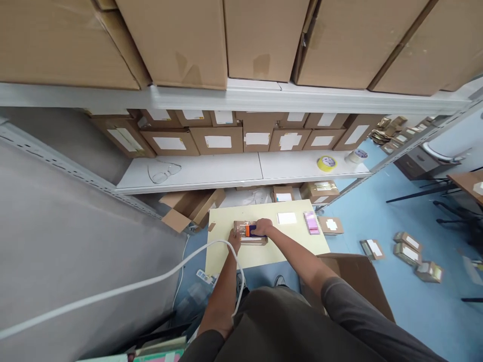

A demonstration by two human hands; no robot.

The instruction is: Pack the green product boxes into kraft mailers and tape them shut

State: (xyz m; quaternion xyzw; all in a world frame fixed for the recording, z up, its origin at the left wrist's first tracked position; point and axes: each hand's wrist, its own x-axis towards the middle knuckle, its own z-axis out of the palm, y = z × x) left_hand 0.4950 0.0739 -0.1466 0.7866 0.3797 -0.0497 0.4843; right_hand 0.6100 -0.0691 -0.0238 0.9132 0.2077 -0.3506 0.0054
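Note:
A small cardboard box (253,241) lies on the pale yellow tabletop (226,259), with a shiny, clear tape-like surface on its upper side. My left hand (234,239) grips the box's left end. In my right hand (263,227) is an orange and dark blue hand tool (248,231), which looks like a tape dispenser; it rests against the top of the box. The fingers of this hand partly cover the tool. To the right lie a white label sheet (287,218) and a pink-purple item (311,222), blurred in the picture.
A shelf (226,173) behind the table bears labelled boxes (219,141), glasses (164,173), yellow tape (326,163) and another tape roll (356,156). A white cable (151,280) loops in front of my left arm. A large open carton (350,276) stands right; small boxes (407,251) lie on the floor.

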